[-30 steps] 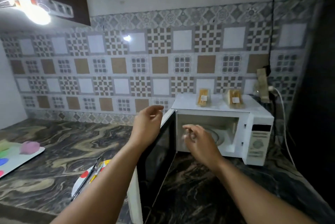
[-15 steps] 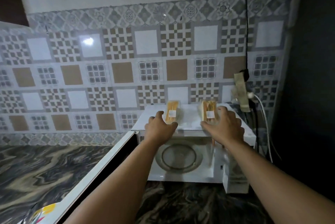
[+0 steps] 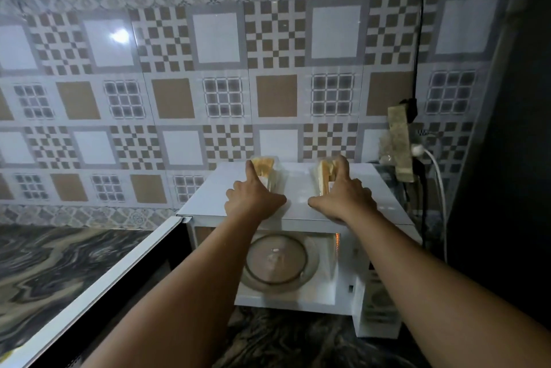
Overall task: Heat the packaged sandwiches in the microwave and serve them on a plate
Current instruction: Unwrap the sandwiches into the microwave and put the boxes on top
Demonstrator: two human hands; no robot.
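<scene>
Two clear-packed sandwiches lie on top of the white microwave (image 3: 387, 197). My left hand (image 3: 253, 197) wraps around the left sandwich pack (image 3: 264, 165), thumb on one side and fingers on the other. My right hand (image 3: 343, 193) closes over the right sandwich pack (image 3: 324, 172) and hides most of it. Both packs still rest on the microwave top. The microwave door (image 3: 98, 287) hangs open to the left. Inside, the round glass turntable (image 3: 275, 261) is bare.
A power strip (image 3: 399, 147) with a white plug and cable hangs on the tiled wall right of the microwave. A dark surface rises at the far right. The marbled dark countertop (image 3: 59, 263) spreads left of the open door.
My view has moved closer to the microwave. Both hands have slid further onto the sandwich packs, and the fingers have closed around them.
</scene>
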